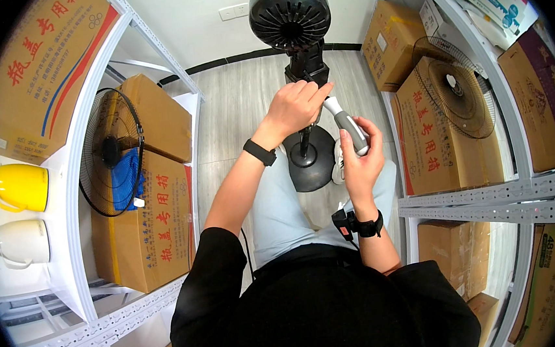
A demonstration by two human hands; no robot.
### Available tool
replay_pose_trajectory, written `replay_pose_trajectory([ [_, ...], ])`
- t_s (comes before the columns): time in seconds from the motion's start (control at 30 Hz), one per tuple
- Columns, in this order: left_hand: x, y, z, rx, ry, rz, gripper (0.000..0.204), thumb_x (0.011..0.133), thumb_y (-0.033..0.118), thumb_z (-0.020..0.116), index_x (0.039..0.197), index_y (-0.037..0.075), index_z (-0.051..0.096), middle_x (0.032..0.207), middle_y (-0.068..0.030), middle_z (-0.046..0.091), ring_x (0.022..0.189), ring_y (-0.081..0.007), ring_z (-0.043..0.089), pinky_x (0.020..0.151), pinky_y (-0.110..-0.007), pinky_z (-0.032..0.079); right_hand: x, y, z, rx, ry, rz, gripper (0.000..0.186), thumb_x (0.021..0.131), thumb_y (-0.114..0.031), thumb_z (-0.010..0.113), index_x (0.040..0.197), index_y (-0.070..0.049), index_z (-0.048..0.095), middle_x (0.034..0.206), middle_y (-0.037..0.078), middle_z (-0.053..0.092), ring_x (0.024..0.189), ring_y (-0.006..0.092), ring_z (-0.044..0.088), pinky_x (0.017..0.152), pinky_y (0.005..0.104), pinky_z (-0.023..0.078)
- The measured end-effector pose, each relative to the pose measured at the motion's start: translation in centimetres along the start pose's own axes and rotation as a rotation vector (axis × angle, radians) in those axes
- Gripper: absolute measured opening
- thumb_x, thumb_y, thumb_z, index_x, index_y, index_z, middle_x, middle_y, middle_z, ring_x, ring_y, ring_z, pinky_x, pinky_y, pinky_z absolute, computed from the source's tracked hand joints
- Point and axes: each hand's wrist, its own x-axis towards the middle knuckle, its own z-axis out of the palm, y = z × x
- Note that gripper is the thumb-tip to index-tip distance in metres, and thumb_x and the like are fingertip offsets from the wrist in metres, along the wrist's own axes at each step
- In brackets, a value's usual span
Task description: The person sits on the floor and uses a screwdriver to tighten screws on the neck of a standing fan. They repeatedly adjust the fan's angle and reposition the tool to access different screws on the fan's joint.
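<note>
In front of me stands a black pedestal fan, its motor housing (pixel 290 25) at the top and its round base (pixel 313 167) on the floor between my feet. My right hand (pixel 362 160) is closed around the grey lower end of a screwdriver (pixel 350 130) with a white collar. The tool tilts up and left toward the fan's neck, and its tip is hidden. Curled at the neck beside the white collar is my left hand (pixel 295 110), back of the hand up. What its fingers grip is hidden beneath them.
A black wire fan guard (pixel 109 151) and blue cloth (pixel 126 179) rest by cartons (pixel 157 222) on the left shelf, near yellow (pixel 23 187) and white mugs (pixel 23 242). On the right shelf, another guard (pixel 454 88) leans against a carton (pixel 432 145). Shelving flanks both sides.
</note>
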Motion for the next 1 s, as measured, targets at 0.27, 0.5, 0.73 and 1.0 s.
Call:
replay_pose_trajectory([
  [0.27, -0.4, -0.6, 0.3, 0.013, 0.044, -0.006, 0.032, 0.071, 0.011, 0.071, 0.102, 0.012, 0.068, 0.064, 0.0005, 0.045, 0.056, -0.0138, 0.05, 0.047, -0.029, 0.04, 0.6, -0.5, 0.3, 0.251, 0.029, 0.069, 0.037, 0.088, -0.009, 0.066, 0.12, 0.001, 0.05, 0.114, 0.013, 0.059, 0.092, 0.0173, 0.064, 0.066, 0.0268, 0.056],
  [0.5, 0.2, 0.3, -0.2, 0.013, 0.02, -0.05, 0.027, 0.072, 0.013, 0.07, 0.099, 0.013, 0.068, 0.064, 0.0015, 0.045, 0.056, -0.0128, 0.051, 0.048, -0.028, 0.041, 1.2, -1.5, -0.3, 0.33, -0.05, 0.196, 0.034, 0.09, -0.006, 0.062, 0.121, 0.002, 0.048, 0.117, 0.015, 0.057, 0.085, 0.0164, 0.066, 0.064, 0.0269, 0.058],
  [0.73, 0.5, -0.4, -0.8, 0.041, -0.003, 0.042, 0.023, 0.072, 0.013, 0.068, 0.095, 0.013, 0.068, 0.064, 0.0011, 0.045, 0.056, -0.013, 0.051, 0.048, -0.028, 0.041, 1.1, -1.4, -0.2, 0.262, -0.029, 0.079, 0.038, 0.088, -0.004, 0.065, 0.122, 0.001, 0.049, 0.116, 0.016, 0.058, 0.089, 0.0185, 0.065, 0.073, 0.0294, 0.058],
  [1.0, 0.3, 0.1, -0.1, 0.008, -0.019, -0.035, 0.025, 0.072, 0.013, 0.068, 0.097, 0.012, 0.066, 0.064, 0.0002, 0.046, 0.057, -0.015, 0.053, 0.049, -0.03, 0.042, 1.4, -1.4, -0.6, 0.258, -0.056, 0.149, 0.043, 0.084, -0.005, 0.07, 0.122, 0.0, 0.05, 0.117, 0.015, 0.06, 0.103, 0.0207, 0.061, 0.083, 0.0311, 0.053],
])
